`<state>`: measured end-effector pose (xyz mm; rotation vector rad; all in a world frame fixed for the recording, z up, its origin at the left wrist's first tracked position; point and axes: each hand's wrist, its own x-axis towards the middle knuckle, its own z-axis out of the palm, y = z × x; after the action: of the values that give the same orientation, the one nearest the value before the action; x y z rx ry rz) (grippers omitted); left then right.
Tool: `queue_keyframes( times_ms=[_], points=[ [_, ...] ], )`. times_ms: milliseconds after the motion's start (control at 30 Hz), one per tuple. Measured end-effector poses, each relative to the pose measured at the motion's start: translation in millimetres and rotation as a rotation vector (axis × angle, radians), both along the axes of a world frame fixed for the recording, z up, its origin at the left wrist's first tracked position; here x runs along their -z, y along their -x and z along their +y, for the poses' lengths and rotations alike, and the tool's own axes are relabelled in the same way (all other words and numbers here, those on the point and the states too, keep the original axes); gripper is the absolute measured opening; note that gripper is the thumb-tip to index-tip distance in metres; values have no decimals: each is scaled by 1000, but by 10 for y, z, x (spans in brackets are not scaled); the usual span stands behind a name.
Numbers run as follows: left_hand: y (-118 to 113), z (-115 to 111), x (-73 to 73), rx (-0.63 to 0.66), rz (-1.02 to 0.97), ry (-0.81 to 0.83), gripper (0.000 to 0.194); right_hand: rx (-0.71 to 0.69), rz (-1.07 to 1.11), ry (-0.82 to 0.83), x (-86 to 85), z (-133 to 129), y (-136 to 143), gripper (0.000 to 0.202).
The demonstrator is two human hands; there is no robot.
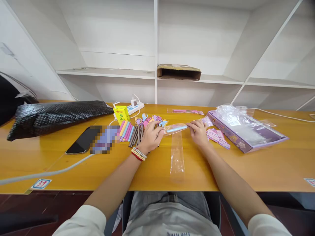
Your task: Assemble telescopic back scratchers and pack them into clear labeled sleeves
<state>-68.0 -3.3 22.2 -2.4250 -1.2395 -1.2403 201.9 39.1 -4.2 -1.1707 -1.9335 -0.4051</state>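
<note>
A clear plastic sleeve with a light blue stick [177, 128] in it stretches between my two hands, just above the table. My left hand [150, 136] pinches its left end, beside a blue hand-shaped piece. At the other end, the fingers of my right hand [197, 131] are closed on the sleeve. Below it, a flat clear plastic sleeve [177, 157] lies on the wood. Left of my left hand are several coloured sticks [126, 131], brown rods [134, 136] and small hand-shaped heads [144, 117], partly hidden by that hand. Pink printed cards [218, 137] lie right of my right hand.
A purple box [241, 144] with clear sleeves stands at the right. Behind my hands lies a packed pink stick [187, 111]. To the left are a yellow drink carton [121, 114], a power strip [137, 106], a phone [82, 141], a black wrapped parcel [61, 114] and a white cable [56, 172].
</note>
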Motion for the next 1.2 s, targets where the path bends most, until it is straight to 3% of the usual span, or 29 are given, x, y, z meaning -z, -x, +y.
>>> queue_keyframes(
  times_ms=[133,300,533,833,1000,1100,1200],
  points=[
    [16,80,73,-32,42,-2,19,-24,23,23,30,-28,20,25],
    [47,124,113,41,77,41,20,-49,24,47,30,-62,92,25],
    [23,107,111,143,5,141,26,-38,-4,105,42,-68,89,27],
    [17,94,94,158,-92,187,26,-57,-21,152,19,-115,139,30],
    [0,32,40,251,12,267,19,-22,55,77,-6,-114,145,26],
    [-40,-29,12,356,90,356,17,-77,99,39,-8,-102,147,25],
    [-77,-68,5,363,124,385,24,-196,114,66,5,-102,177,26]
  ],
)
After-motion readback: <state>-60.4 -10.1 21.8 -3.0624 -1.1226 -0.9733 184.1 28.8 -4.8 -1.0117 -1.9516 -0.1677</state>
